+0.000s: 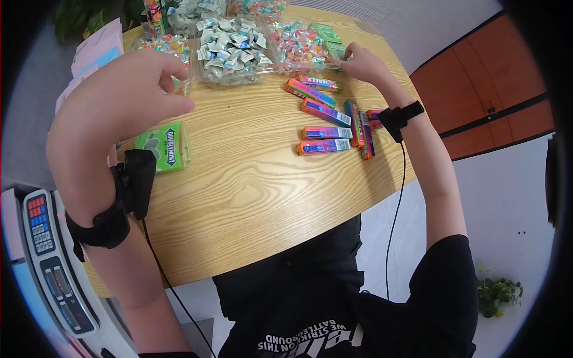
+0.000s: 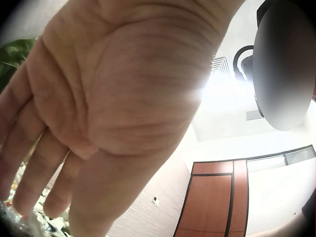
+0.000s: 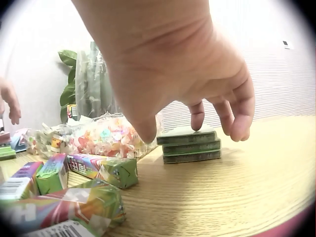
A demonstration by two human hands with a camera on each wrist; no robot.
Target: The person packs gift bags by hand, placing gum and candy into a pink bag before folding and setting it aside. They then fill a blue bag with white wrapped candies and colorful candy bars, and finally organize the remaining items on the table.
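My left hand (image 1: 113, 89) is raised over the table's left side, fingers loosely bent and holding nothing. Its bare palm (image 2: 133, 84) fills much of the left wrist view. Below it on the table lies a green Doublemint gum pack (image 1: 164, 146). At the far right, my right hand (image 1: 367, 65) reaches down beside flat green packs (image 1: 327, 34). In the right wrist view that hand (image 3: 182, 64) arches over a stack of three flat green packs (image 3: 190, 145). An index fingertip is right at the stack's top, and the thumb tip hangs by its left edge.
Several candy sticks (image 1: 325, 112), one marked Halls, lie right of the table's middle. Clear boxes of wrapped sweets (image 1: 233, 51) line the back. Pink papers (image 1: 98, 51) stand at the left, with a scale (image 1: 57, 262) below. Cables run from both wrist cameras.
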